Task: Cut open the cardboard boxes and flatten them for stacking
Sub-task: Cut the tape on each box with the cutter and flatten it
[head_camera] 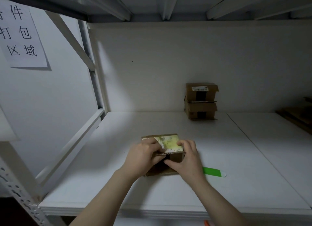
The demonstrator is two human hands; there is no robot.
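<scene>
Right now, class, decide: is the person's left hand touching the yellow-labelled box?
Touching. The head view shows the left hand gripping the yellow-labelled box at its near top edge, fingers curled onto it with no gap.

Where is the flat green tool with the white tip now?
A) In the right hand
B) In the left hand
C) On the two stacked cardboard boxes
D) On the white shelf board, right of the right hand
D: the flat green tool lies on the white shelf board just right of the right hand, which, with the left hand, grips the small brown cardboard box.
</scene>
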